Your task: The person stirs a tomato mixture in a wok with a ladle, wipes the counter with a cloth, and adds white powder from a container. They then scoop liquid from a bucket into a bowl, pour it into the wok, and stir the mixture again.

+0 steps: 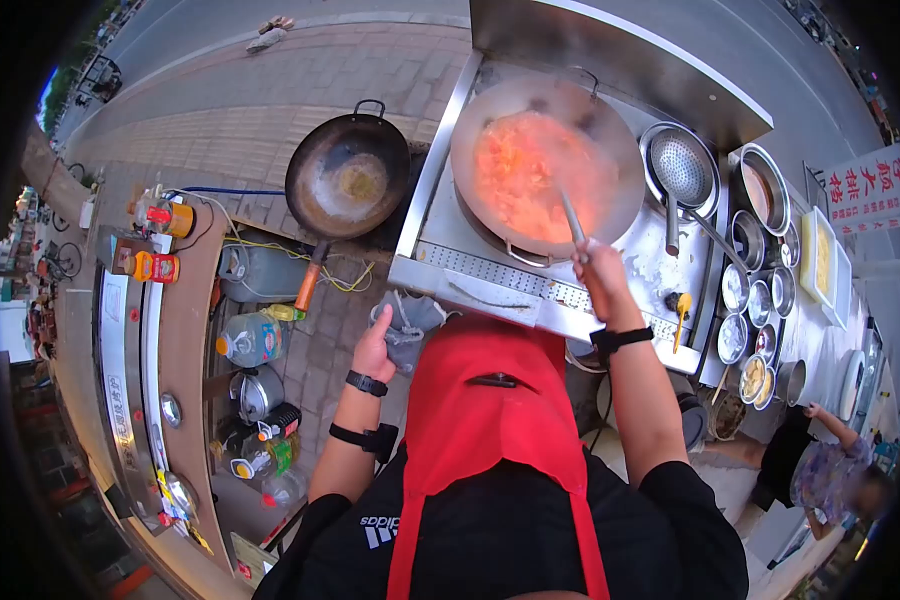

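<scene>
A large wok [618,190] sits on the steel stove, filled with steaming red-orange food [528,170]. My right hand [600,272] is closed around a long metal-handled cooking utensil [572,216], which slants down into the wok. Its head is hidden in the food and steam. My left hand [373,348] grips a grey cloth [410,330] just in front of the stove's near left corner. The cloth hangs bunched beside my red apron [500,400].
Left of the stove stands a second wok [348,178] with a wooden handle. A perforated strainer [682,168] rests over a pan at the right, beside several metal bowls [760,300]. Bottles and a jug [253,338] fill the left shelf. Another person [830,470] is at lower right.
</scene>
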`<state>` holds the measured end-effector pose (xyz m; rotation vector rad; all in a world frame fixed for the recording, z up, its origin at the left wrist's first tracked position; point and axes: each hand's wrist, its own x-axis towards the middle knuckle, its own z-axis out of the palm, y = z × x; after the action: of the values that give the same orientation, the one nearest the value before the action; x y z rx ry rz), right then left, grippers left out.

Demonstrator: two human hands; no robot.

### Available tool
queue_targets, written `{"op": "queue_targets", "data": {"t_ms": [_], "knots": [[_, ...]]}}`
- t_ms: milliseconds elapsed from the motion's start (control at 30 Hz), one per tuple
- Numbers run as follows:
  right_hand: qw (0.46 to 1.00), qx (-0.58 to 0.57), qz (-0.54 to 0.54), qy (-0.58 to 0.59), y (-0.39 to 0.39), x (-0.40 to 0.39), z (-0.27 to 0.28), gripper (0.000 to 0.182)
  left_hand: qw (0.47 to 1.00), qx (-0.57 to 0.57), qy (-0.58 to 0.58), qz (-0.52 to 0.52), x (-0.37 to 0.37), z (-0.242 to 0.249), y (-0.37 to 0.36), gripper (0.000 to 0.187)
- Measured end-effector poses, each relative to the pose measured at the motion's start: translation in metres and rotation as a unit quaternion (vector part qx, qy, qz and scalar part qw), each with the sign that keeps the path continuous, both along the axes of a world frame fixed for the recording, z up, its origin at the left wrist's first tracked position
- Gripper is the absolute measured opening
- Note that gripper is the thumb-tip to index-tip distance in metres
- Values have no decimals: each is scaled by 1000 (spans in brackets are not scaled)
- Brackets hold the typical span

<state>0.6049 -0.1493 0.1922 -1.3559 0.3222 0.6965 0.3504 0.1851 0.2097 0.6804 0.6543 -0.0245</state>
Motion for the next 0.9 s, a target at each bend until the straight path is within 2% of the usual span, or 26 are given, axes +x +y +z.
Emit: {"op": "queue_targets", "data": {"t_ms": [67, 100, 200, 267, 367, 400, 467, 533, 600, 633, 667, 733, 767, 800, 833, 867, 900], "knots": [[969, -180, 36, -165, 1, -23, -57, 15, 997, 78, 23, 11, -2, 2, 9, 38], [967, -220, 39, -125, 6, -36, -49, 10, 992, 116, 35, 15, -1, 3, 14, 38], [998, -68, -17, 2, 24, -54, 16, 19, 957, 260, 4, 129, 11, 27, 19, 39], [989, 77, -70, 106, 29, -36, 55, 22, 952, 283, -65, 93, 18, 40, 38, 43], [947, 282, -42, 148, -12, 22, 23, 22, 947, 292, -132, 22, 35, 70, 54, 44], [975, 195, -33, 101, -15, 20, 16, 24, 945, 290, -149, -3, 41, 78, 57, 44], [1000, 15, -9, 3, -18, 17, 6, 29, 961, 208, -181, -2, 52, 86, 58, 42], [988, -132, 32, -73, -18, -8, -22, 19, 970, 153, -182, 46, 53, 80, 55, 36], [961, -241, 42, -130, -3, -43, -19, 12, 982, 105, -155, 2, 58, 92, 41, 37], [966, -226, 34, -117, 4, -56, -13, 13, 986, 80, -141, -20, 63, 95, 32, 37], [987, -153, -1, -55, 16, -65, 9, 14, 990, 72, -112, -33, 70, 91, 21, 37], [997, -9, -55, 61, 29, -69, 50, 20, 997, 45, -43, -52, 71, 44, 10, 37], [996, 15, -34, 81, 25, -53, 47, 24, 998, 32, -5, -61, 71, 25, 3, 37], [991, 98, -29, 84, 14, -35, 28, 26, 996, -26, 20, -85, 77, 22, -9, 36], [989, 123, -16, 86, 14, -18, 53, 22, 990, -85, 47, -107, 85, 18, -25, 36], [999, -25, 35, 27, 19, -6, 81, 19, 988, -87, 62, -113, 92, 10, -40, 33], [974, -142, 162, -66, -1, 14, 37, 17, 986, -88, 76, -120, 100, 2, -54, 32]]}}
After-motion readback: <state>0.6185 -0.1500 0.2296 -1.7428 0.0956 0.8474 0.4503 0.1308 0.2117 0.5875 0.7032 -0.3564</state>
